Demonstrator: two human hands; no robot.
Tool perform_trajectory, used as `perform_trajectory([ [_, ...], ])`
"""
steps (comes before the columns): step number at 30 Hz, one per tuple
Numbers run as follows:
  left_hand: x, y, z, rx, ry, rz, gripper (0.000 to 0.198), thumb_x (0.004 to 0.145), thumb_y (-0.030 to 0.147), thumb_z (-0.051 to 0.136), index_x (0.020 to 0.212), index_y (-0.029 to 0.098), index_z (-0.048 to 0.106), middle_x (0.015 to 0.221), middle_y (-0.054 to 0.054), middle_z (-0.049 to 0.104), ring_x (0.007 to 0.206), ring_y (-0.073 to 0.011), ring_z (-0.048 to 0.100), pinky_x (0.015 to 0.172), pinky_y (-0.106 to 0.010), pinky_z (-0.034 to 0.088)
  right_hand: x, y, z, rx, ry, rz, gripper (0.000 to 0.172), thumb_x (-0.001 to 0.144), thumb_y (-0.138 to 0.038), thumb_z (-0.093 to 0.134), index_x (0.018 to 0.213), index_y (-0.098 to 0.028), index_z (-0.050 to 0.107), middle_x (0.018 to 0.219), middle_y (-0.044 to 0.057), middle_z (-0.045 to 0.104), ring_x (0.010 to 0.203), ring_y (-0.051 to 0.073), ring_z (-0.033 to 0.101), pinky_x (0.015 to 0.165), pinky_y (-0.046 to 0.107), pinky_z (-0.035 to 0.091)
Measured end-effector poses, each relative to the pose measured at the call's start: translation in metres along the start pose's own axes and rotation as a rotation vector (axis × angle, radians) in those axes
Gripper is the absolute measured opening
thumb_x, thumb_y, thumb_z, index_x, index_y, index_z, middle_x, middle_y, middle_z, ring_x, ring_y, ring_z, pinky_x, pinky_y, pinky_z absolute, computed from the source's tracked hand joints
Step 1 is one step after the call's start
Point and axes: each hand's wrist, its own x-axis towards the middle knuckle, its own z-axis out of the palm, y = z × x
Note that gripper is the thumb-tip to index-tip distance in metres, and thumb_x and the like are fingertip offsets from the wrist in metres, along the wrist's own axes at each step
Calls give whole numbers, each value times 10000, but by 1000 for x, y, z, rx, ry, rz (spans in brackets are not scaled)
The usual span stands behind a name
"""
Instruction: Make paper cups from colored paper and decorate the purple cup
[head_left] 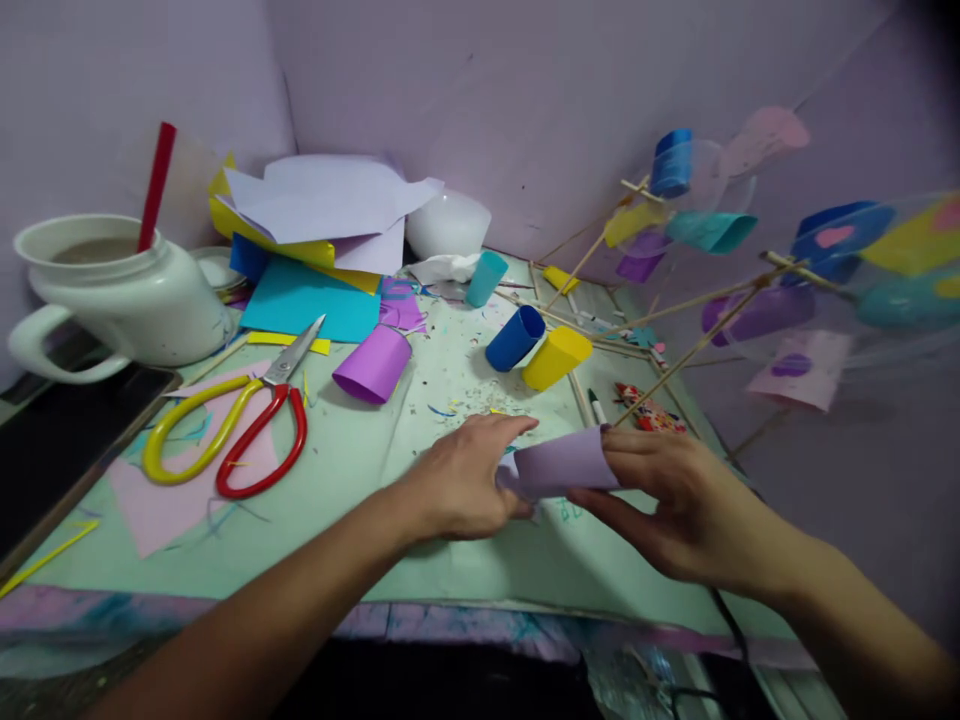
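Note:
A curled strip of lilac paper [564, 463] is held just above the table's front middle. My right hand [675, 495] grips its right end, the fingers reaching into the curl and the thumb below. At its left end, my left hand [469, 480] has the paper between thumb and fingers, the index finger stretched out above it; part of this grip is hidden. Beyond my hands stand a blue paper tube [514, 338] and a yellow paper tube [557, 357]. A purple paper tube [373, 364] lies to the left, and a teal one [487, 279] is farther back.
Scissors [277, 375] with yellow and red handles lie partly over pink paper [135, 500]. A white mug [120, 300] and a dark phone-like slab [67, 450] are at left. Coloured sheets [315, 300] and a white bowl [450, 225] sit behind. A stick frame [675, 310] with paper cups rises at right.

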Motion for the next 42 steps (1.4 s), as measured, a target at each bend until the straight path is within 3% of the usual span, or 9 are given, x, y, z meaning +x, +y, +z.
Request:
perform_trajectory([
  [3, 4, -2, 0, -78, -39, 73, 791, 584, 230, 793, 1311, 133, 495, 1343, -149, 543, 1201, -273, 507, 1009, -405, 401, 3, -6, -3, 27, -35, -74, 140, 883, -131, 542, 912, -188, 666, 784, 38, 663, 728, 147, 612, 635, 250, 457],
  [6, 4, -6, 1, -78, 15, 98, 375, 650, 194, 727, 1021, 197, 675, 971, -55, 700, 881, -216, 627, 770, -335, 488, 3, -6, -1, -37, -9, -85, 158, 896, -131, 517, 958, -184, 651, 767, 41, 667, 692, 155, 614, 602, 260, 446],
  [8, 2, -7, 3, -56, 60, 107, 141, 679, 149, 667, 808, 198, 694, 760, -14, 671, 741, -180, 603, 677, -301, 458, 2, -5, 1, -70, -15, -52, 131, 905, -199, 527, 942, -172, 650, 742, 50, 670, 659, 171, 618, 581, 278, 442],
  [11, 1, -4, 6, -37, 103, 127, 108, 670, 165, 679, 774, 194, 684, 722, -5, 641, 730, -175, 569, 669, -297, 422, -1, -3, 3, -93, 11, -2, 185, 906, -306, 542, 848, -167, 649, 676, 51, 653, 593, 175, 599, 540, 288, 423],
  [16, 4, 2, 15, -117, 152, 92, 61, 725, 184, 661, 665, 185, 659, 611, 26, 604, 621, -127, 546, 581, -248, 391, -3, -5, 3, -83, 62, 6, 183, 919, -186, 490, 800, -194, 629, 703, 46, 652, 600, 162, 598, 550, 283, 438],
  [22, 1, 3, 5, 96, 143, 75, 270, 730, 197, 633, 996, 194, 678, 945, -63, 715, 887, -228, 615, 810, -385, 460, -5, 4, -6, -270, 154, -47, 242, 920, -229, 515, 682, -201, 544, 573, -5, 534, 497, 130, 500, 474, 269, 356],
  [26, -13, -4, -7, 442, -6, 288, 201, 761, 112, 542, 912, 152, 670, 953, -104, 691, 994, -277, 562, 843, -446, 425, -6, 9, -9, -345, 103, -34, 252, 931, -230, 497, 682, -194, 505, 561, -20, 484, 493, 119, 467, 486, 265, 325],
  [30, -23, -16, -1, 549, 23, 352, 227, 736, 82, 531, 932, 126, 637, 1050, -140, 656, 1094, -311, 502, 877, -474, 404, -1, 10, -1, -341, 20, -23, 262, 942, -221, 467, 685, -185, 507, 576, -5, 521, 523, 127, 493, 519, 265, 338],
  [42, -30, -17, 12, 546, 94, 373, 235, 666, 97, 521, 857, 109, 657, 965, -135, 664, 939, -287, 529, 888, -494, 392, 17, 6, 12, -319, -55, -68, 274, 914, -125, 418, 662, -177, 513, 544, 5, 524, 508, 137, 475, 494, 272, 331],
])
